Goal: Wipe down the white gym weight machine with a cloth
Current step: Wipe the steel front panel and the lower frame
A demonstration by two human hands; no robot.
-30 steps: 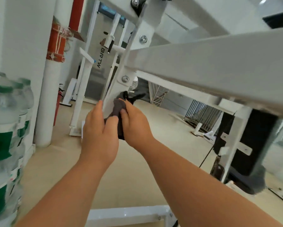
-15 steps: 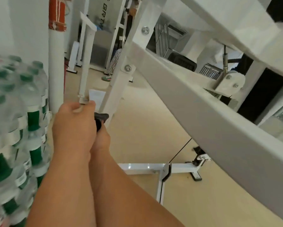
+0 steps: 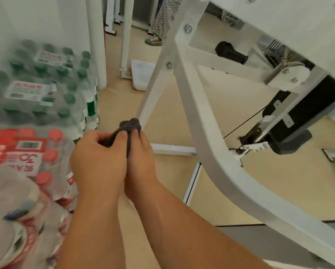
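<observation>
Cloth point(image 3: 130, 124) sits pinched between curled left hand point(image 3: 98, 160) and right hand point(image 3: 141, 158).

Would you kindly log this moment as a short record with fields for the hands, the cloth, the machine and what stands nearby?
left hand: fingers curled round the dark cloth
right hand: grips the same cloth, pressed against the left hand
dark cloth: bunched, its tip overlapping the lower end of the slanted strut; contact unclear
white machine frame: curved beam to the right of the hands
nearby: green-capped bottle packs beyond red-capped bottle packs, at the left
</observation>
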